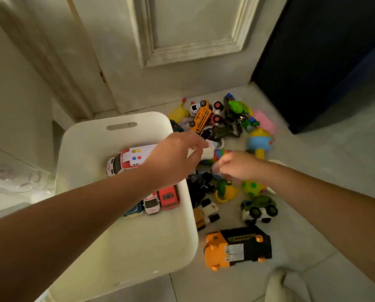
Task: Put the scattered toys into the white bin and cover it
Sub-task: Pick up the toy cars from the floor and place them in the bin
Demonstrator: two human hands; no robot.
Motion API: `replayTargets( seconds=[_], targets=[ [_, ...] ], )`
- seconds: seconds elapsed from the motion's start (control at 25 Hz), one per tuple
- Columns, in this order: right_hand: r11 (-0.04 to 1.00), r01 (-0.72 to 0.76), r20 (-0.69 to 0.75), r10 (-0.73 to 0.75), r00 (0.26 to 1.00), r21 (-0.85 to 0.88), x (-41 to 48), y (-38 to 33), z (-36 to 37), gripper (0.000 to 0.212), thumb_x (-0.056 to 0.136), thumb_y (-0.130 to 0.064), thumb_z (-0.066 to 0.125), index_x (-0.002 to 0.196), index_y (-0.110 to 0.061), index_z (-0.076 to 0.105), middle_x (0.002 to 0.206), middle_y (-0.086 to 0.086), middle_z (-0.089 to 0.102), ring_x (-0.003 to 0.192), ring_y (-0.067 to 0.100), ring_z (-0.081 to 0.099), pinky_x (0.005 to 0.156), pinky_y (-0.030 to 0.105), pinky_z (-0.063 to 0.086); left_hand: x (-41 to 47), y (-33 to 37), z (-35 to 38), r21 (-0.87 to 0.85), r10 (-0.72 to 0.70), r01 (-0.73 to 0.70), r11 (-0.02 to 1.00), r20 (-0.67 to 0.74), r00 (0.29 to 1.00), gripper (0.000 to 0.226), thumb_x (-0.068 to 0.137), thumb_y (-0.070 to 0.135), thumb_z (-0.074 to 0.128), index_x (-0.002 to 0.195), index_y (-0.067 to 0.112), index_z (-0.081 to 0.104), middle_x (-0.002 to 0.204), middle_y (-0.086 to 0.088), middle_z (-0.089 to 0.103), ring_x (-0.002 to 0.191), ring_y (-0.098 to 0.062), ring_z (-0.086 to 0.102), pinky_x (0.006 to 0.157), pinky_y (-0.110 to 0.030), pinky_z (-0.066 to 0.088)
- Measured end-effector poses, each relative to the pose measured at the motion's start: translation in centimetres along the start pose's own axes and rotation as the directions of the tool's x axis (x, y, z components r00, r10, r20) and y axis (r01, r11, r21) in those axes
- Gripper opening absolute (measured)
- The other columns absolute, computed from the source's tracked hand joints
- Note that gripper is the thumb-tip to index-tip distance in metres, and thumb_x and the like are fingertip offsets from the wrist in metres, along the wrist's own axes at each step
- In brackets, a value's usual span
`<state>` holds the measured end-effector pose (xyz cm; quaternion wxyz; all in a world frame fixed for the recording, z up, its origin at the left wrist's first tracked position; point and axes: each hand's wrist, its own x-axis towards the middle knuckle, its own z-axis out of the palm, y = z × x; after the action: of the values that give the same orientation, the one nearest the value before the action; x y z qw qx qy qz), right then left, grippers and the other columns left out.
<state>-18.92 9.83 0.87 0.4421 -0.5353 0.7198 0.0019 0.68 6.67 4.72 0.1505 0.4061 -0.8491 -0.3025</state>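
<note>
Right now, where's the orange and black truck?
In the head view, the orange and black truck lies on the floor right of the white bin, nearer the camera than the green truck.

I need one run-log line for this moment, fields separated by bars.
left hand: pinches white toy | right hand: grips small toy | white bin: uncovered, partly filled

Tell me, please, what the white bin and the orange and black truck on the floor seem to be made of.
The white bin looks like matte moulded plastic: rounded corners, a cut-out handle slot, smooth even walls. The orange and black truck looks like hard, glossy plastic: soft highlights on the orange cab, a paper-like label on its side. Metal parts cannot be excluded.
</note>
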Motion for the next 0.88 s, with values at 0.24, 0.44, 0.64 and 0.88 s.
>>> replayTargets(
  seconds=[0.24,0.44,0.64,0.88],
  targets=[
    [0.895,0.126,0.213,-0.036,0.976,-0.429,2.0,7.3,11.2,0.071,0.084,-0.04,0.065,0.145,-0.03,0.031,0.141,0.005,0.04,0.125,0.03,0.047,0.095,0.04,0.047,2.6,0.8,3.4,0.042,0.068,-0.07,0.997,0.053,0.996,0.028,0.096,0.022,0.049,0.118,0.03,0.063,0.121,0.007,0.061,0.102,-0.003,0.052,0.081,-0.017,0.04],
    [0.892,0.08,0.036,-0.072,0.997,-0.445,3.4,8.2,14.8,0.067,0.089,-0.017,0.06,0.147,-0.026,0.026,0.141,0.012,0.036,0.123,0.033,0.046,0.095,0.041,0.048,2.9,0.1,4.3,0.01,0.007,-0.008,1.0,0.094,0.996,0.028,0.096,0.017,0.049,0.117,0.027,0.065,0.124,0.009,0.062,0.104,0.0,0.05,0.083,-0.016,0.038],
    [0.993,0.078,0.125,-0.066,0.99,-0.09,1.8,6.7,8.8,0.053,0.074,-0.03,0.075,0.122,-0.025,0.054,0.114,-0.005,0.057,0.104,0.018,0.059,0.078,0.024,0.049,2.5,0.3,3.7,0.081,-0.022,0.004,0.997,0.228,0.973,0.037,0.094,0.025,0.053,0.131,0.027,0.055,0.135,0.005,0.055,0.122,-0.013,0.05,0.091,-0.019,0.035],
    [1.0,0.015,0.127,-0.016,0.992,0.008,0.9,4.8,1.9,0.023,0.087,-0.025,0.063,0.109,-0.02,0.061,0.099,-0.002,0.062,0.078,0.006,0.059,0.066,0.02,0.049,1.8,1.2,4.0,0.119,-0.05,0.005,0.993,0.379,0.924,0.053,0.092,0.037,0.057,0.142,0.029,0.041,0.143,0.002,0.047,0.127,-0.017,0.046,0.091,-0.02,0.032]
  ],
)
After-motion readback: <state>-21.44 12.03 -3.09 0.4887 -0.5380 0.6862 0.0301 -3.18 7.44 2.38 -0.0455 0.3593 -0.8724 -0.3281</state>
